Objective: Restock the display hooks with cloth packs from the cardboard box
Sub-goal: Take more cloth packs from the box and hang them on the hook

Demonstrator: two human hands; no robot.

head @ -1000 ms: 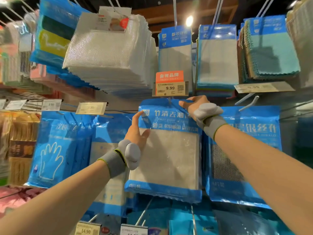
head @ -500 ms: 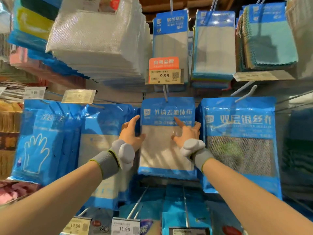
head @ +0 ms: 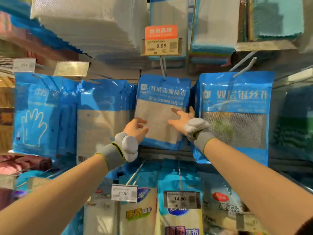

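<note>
1 cloth pack (head: 159,112), 1 hook (head: 163,68), left hand (head: 135,128), right hand (head: 182,122)

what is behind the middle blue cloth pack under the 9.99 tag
Behind the cloth pack, edges of what look like more packs show at its lower right. How many there are, and what lies farther back, is hidden by it.

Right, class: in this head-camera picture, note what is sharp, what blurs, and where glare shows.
Head view: the 9.99 price tag and centre cloth pack read fairly sharp; head view: left hand and right hand are softly smeared; head view: glare streaks the silver-mesh pack; head view: the edges blur, as on the white cloth stack.
</note>
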